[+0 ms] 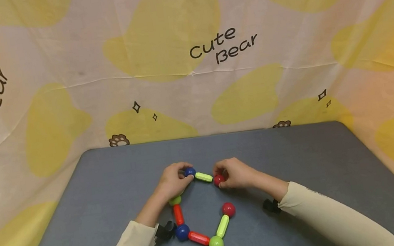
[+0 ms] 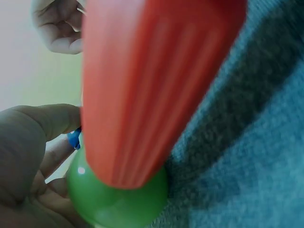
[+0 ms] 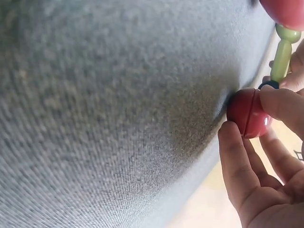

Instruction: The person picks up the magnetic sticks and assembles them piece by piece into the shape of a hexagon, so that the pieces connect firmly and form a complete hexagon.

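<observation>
In the head view my left hand (image 1: pixel 172 181) pinches a blue ball (image 1: pixel 190 172) between thumb and fingers. A yellow-green rod (image 1: pixel 203 177) extends from that ball toward a red ball (image 1: pixel 219 180). My right hand (image 1: pixel 237 173) holds this red ball in its fingertips, also seen in the right wrist view; whether rod and red ball touch, I cannot tell. Below the left hand, a partly covered green ball (image 1: pixel 175 200) joins a red rod (image 1: pixel 178 214), which looms large in the left wrist view. Whether a rod links the green ball to the pinched blue ball is hidden.
The chain continues through a blue ball (image 1: pixel 182 232), another red rod (image 1: pixel 199 238), a green ball (image 1: pixel 216 244) and a yellow-green rod (image 1: pixel 223 226) to a second red ball (image 1: pixel 228 209), nearer me than the right hand. All lie on a grey table (image 1: pixel 299 150) against a printed cloth (image 1: pixel 193 98).
</observation>
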Available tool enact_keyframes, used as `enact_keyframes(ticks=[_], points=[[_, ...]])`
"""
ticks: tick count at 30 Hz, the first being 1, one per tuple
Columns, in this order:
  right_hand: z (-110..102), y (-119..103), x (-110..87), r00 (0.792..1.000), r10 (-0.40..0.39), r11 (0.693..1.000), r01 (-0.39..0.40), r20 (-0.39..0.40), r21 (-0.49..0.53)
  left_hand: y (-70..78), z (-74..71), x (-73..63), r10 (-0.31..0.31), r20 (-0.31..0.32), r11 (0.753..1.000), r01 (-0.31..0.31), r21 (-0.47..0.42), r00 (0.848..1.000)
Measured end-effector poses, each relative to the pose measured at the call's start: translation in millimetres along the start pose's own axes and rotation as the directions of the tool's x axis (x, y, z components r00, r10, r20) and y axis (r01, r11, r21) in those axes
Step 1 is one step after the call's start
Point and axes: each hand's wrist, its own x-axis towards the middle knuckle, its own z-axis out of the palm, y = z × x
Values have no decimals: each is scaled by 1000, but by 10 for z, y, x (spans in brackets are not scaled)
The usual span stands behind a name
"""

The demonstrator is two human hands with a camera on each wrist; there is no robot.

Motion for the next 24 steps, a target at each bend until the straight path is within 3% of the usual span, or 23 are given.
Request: enact_keyframes(ticks=[8,14,21,24], points=[[5,3,-35,1000,5,1000,-5,-5,31,9,37,19,18,12,1000,-18,-12,1000],[-102,0,-156,1000,-3,999,3,18,35,9,38,26,40,41,998,-38,-49,998],[-374,80,-448,1000,-10,996,12,23,-89,20,26,21,44,70,998,-41,-42,997],[-474,146,-619,998,30,987,-20,56,-162,23,21,21,45,69,998,-42,-42,997]])
